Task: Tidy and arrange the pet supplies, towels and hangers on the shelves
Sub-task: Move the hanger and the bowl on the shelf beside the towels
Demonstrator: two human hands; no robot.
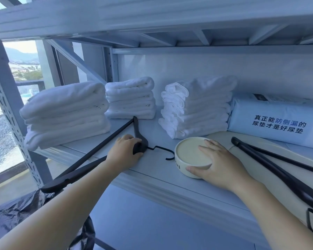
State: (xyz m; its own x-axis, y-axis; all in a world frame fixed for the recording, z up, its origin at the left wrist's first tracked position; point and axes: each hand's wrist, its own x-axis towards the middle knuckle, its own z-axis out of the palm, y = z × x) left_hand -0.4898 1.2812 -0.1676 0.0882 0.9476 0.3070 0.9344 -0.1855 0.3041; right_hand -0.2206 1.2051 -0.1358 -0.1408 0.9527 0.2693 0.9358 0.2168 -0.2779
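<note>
While my left hand (125,150) is closed around the neck of the black hanger (105,141), just below its hook, my right hand (219,159) lies spread over the cream bowl (186,156), fingers across the top and thumb against the near wall, a loose grip rather than a firm clasp. The bowl sits upside down near the front edge of the shelf (152,170), and the hanger's hook tip touches or nearly touches its left side; I cannot tell which. One hanger arm points back toward the middle towel stack (131,100), while the other juts out past the shelf front. To my left sits a larger towel stack (65,112), to my right a third stack (195,107) and the pale blue pad pack (276,121). A second hanger (278,168) lies slanted at the right, over a cream tray. I judge the main risks to be these: swinging the hanger could snag the hook on the bowl and nudge it off the edge, or its far arm could rake the middle towels askew; sliding the bowl right could knock the second hanger.
</note>
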